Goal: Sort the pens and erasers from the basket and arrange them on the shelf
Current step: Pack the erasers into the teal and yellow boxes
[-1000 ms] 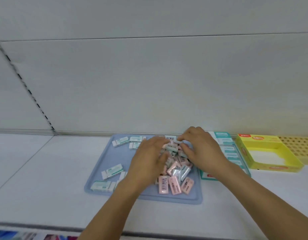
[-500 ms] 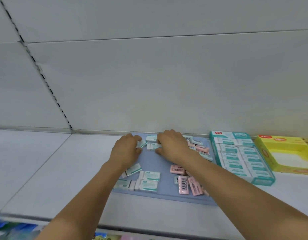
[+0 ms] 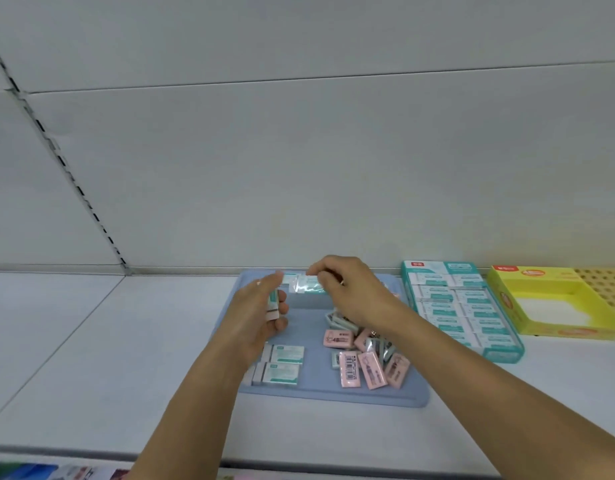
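The left hand (image 3: 261,317) holds a green eraser (image 3: 273,303) upright, fingers curled round it, above the left part of the tray (image 3: 313,393). The right hand (image 3: 347,292) pinches a second wrapped green eraser (image 3: 307,284) by its end, thumb and forefinger closed on it, over the tray's back edge. Half a second ago both hands were pressed low among the erasers at the back of the tray; now both are lifted, each with one piece, and a second ago they were digging in the mixed heap. My reading: green ones are being picked out of the pile, probably for the green box (image 3: 461,306) on the right, already nearly full of the same kind.

Both forearms reach forward from the near edge of the shelf (image 3: 91,341). The left palm faces inward and the right wrist is arched with the fingers pointing left.

Left on the tray are a few green erasers (image 3: 281,363) in neat rows at the near left and a loose heap of pink erasers (image 3: 364,362) mixed with others near the right. An empty yellow box (image 3: 555,306) stands further right, likely for the pink ones. No pens or basket are in view.
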Motion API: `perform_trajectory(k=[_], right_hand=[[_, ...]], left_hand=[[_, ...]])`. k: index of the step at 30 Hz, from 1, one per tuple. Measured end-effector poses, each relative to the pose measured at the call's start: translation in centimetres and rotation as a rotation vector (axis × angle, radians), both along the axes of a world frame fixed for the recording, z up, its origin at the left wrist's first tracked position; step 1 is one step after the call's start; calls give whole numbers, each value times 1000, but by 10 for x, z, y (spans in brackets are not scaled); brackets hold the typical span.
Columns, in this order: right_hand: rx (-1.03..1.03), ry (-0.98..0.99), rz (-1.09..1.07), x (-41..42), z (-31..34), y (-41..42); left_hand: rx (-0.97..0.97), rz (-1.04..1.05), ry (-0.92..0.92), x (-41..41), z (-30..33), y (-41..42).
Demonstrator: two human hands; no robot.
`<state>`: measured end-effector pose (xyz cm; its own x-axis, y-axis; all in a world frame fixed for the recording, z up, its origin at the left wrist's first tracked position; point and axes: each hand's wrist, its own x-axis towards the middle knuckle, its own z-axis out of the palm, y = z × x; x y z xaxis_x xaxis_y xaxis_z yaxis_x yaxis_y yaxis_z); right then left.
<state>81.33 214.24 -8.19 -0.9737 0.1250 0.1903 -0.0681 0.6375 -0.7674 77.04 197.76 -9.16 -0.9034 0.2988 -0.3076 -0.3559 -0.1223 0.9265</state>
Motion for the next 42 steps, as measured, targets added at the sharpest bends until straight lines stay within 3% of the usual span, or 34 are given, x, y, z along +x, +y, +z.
perform_trajectory(k=[3,5,11,16,20,24,33,36,40,42], right_hand=[[-244,17,-5,18,6,9],[-236,49,-12,30,10,19],[357,196,-28,64,13,51],[465,172,-226,95,10,103],[593,-42,-380,115,4,153],[737,-173,-382,116,-3,167],[639,-144,-357,110,-10,171],[566,-35,-363,110,-12,163],[173,220,-156,107,1,136],[200,255,-1,108,10,125]], left_hand=[[-91,-120,122,10,0,13],[-89,-134,157,15,2,23],[-59,-183,137,32,6,61],[-13,-211,95,45,7,84],[179,-186,-53,49,10,93],[201,-241,-44,54,10,99],[328,-358,-65,59,11,100],[344,-374,-40,61,10,104],[220,-423,51,65,12,110],[144,-443,119,67,13,114]])
